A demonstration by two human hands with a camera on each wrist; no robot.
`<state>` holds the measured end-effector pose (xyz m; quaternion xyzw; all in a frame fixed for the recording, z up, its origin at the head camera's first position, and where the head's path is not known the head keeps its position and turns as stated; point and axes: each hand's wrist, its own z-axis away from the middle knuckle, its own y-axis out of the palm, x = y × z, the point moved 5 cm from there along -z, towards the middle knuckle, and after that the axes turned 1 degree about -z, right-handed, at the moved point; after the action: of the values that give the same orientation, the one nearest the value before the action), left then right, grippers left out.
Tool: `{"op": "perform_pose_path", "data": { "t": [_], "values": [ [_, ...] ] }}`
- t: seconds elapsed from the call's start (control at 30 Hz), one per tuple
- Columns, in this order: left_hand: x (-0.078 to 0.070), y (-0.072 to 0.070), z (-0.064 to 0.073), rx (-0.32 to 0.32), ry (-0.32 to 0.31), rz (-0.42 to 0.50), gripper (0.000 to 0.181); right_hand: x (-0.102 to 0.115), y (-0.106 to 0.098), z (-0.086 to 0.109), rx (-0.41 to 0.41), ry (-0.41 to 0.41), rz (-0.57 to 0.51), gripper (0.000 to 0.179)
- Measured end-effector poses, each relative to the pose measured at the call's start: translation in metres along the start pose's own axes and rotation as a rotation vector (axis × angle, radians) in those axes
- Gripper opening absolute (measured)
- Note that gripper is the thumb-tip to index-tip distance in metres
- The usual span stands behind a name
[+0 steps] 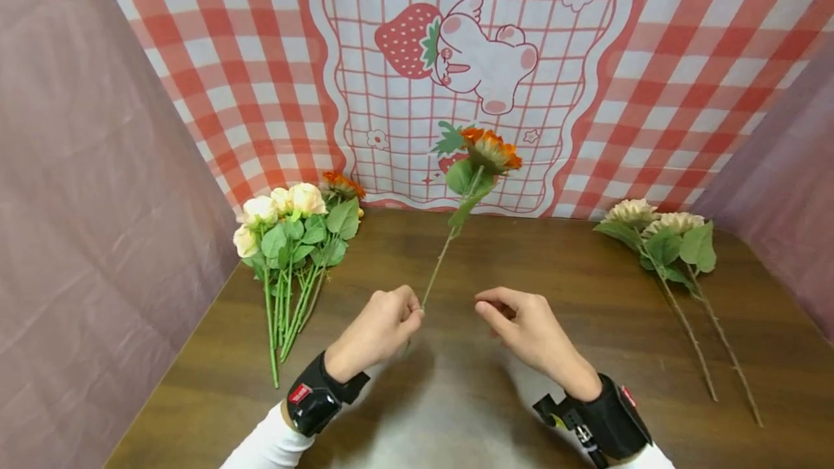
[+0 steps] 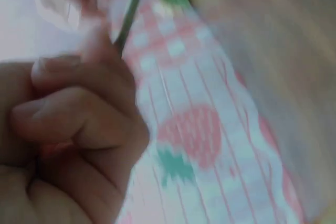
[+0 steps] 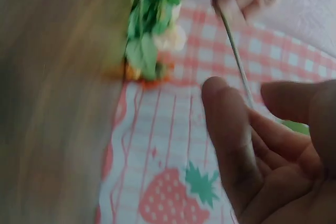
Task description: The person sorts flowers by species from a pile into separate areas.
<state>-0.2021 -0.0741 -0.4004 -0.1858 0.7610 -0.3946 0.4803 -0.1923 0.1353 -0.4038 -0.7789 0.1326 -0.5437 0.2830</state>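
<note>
My left hand [image 1: 381,328] pinches the lower stem of an artificial orange flower [image 1: 490,152] between thumb and fingers. The flower is held up over the middle of the table, its head tilted to the right and its green leaves below the bloom. In the left wrist view, curled fingers [image 2: 79,114] surround the stem [image 2: 131,11], whose upper part leaves the frame. To the right of the stem, my right hand [image 1: 531,328] hovers above the table, holding nothing. Its thumb and fingers are bent loosely with a gap between them in the right wrist view.
At the left of the brown table [image 1: 456,411] lies a bunch of cream flowers [image 1: 306,200] with another orange flower [image 1: 343,184]. Two pale flowers [image 1: 674,223] with long stems lie at the right. A red-checked cloth [image 1: 260,78] hangs behind the table.
</note>
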Motion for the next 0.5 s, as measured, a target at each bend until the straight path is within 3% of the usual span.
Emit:
{"op": "perform_pose_path", "data": {
  "t": [0.13, 0.23, 0.37, 0.5],
  "values": [
    [-0.021, 0.02, 0.008, 0.004, 0.073, 0.122, 0.01, 0.009, 0.009, 0.003, -0.001, 0.008, -0.199, 0.031],
    [-0.031, 0.034, 0.011, 0.024, 0.128, 0.172, 0.01, 0.013, 0.007, 0.005, -0.055, -0.008, -0.275, 0.029],
    [-0.037, 0.043, 0.011, 0.048, 0.166, 0.178, 0.008, 0.016, 0.0, 0.006, -0.102, -0.033, -0.292, 0.018],
    [-0.04, 0.039, 0.009, 0.036, 0.191, 0.137, 0.003, 0.018, -0.01, 0.006, -0.122, -0.059, -0.235, 0.015]
  ]
}}
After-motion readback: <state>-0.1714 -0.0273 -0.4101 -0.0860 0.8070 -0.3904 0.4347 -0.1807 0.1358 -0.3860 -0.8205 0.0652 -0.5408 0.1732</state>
